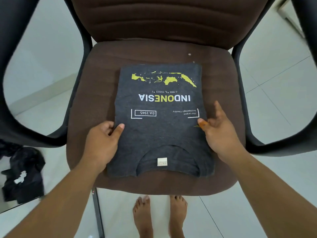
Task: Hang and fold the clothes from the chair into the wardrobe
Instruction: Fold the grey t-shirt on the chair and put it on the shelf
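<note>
A dark grey T-shirt (pixel 159 117) lies folded into a rectangle on the brown chair seat (pixel 96 86), print side up, with its collar and white label toward me. The print shows a yellow map and the word INDONESIA. My left hand (pixel 104 136) grips the shirt's left edge, thumb on top and fingers curled beneath. At the shirt's right edge is my right hand (pixel 217 127). Its thumb tip touches the cloth, its index finger sticks out straight over the seat, and its other fingers are loosely bent beside the edge.
The office chair has a brown padded backrest (pixel 163 19) and black armrests, one on the left (pixel 25 117) and one on the right (pixel 267 131). A heap of black clothing (pixel 24 174) lies on the pale tiled floor at the left. My bare feet (pixel 159 215) stand in front of the seat.
</note>
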